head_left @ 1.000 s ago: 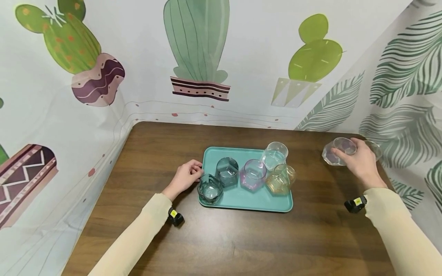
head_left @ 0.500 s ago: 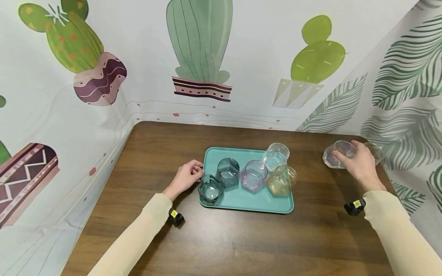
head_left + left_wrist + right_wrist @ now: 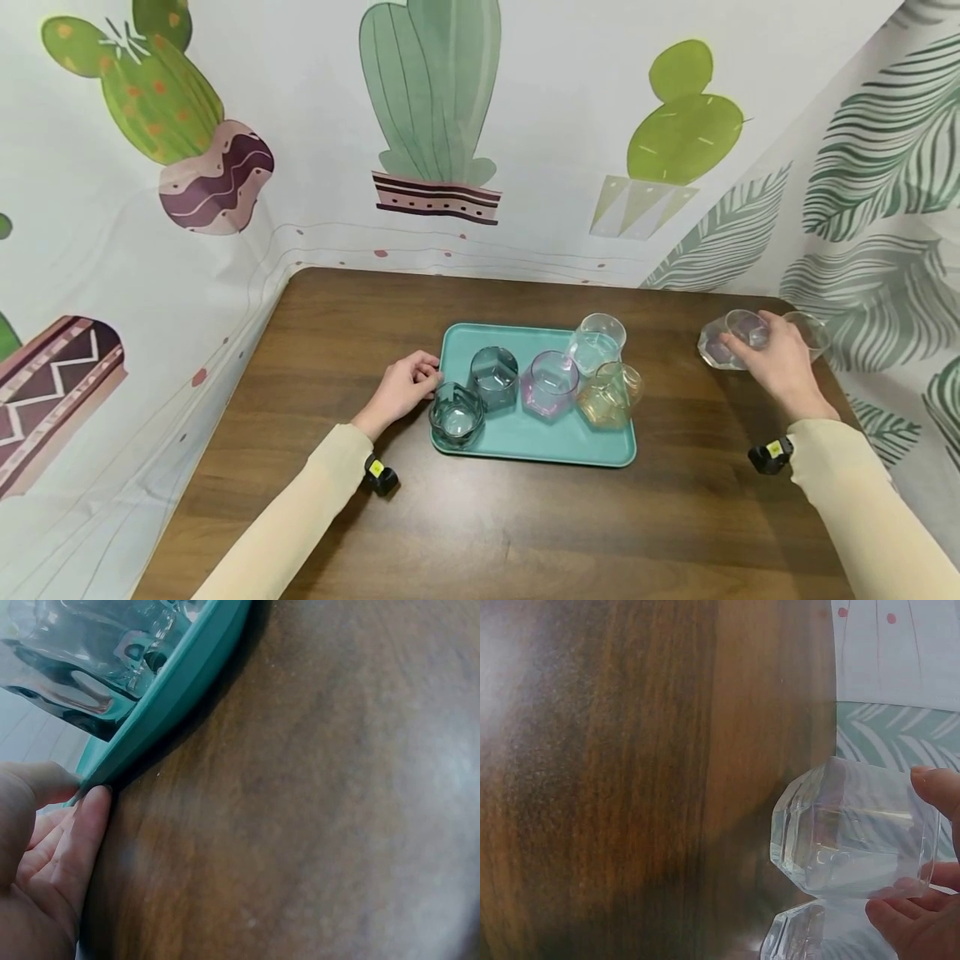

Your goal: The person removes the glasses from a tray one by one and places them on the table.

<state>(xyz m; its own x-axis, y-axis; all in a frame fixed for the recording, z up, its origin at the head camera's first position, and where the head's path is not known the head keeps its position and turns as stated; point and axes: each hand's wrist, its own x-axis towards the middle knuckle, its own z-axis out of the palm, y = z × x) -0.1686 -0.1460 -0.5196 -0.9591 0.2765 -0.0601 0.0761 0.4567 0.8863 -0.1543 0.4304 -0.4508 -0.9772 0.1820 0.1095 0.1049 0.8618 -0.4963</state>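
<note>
My left hand (image 3: 401, 389) pinches the left rim of a teal tray (image 3: 525, 444), with the thumb over the edge in the left wrist view. On the tray stand a dark teal glass (image 3: 457, 414), a grey-blue glass (image 3: 495, 379), a pink glass (image 3: 551, 386), an amber glass (image 3: 606, 398) and a clear glass (image 3: 597, 343). Far to the right, my right hand (image 3: 783, 367) grips a clear faceted glass (image 3: 855, 832) between thumb and fingers near its rim. A second clear glass (image 3: 799, 934) is beside it, partly hidden behind the hand in the head view.
The brown wooden table (image 3: 495, 533) extends in front of the tray and on both sides of it. A wall cloth (image 3: 555, 125) printed with cacti and leaves rises behind the table. The right-hand glasses are near the table's far right corner.
</note>
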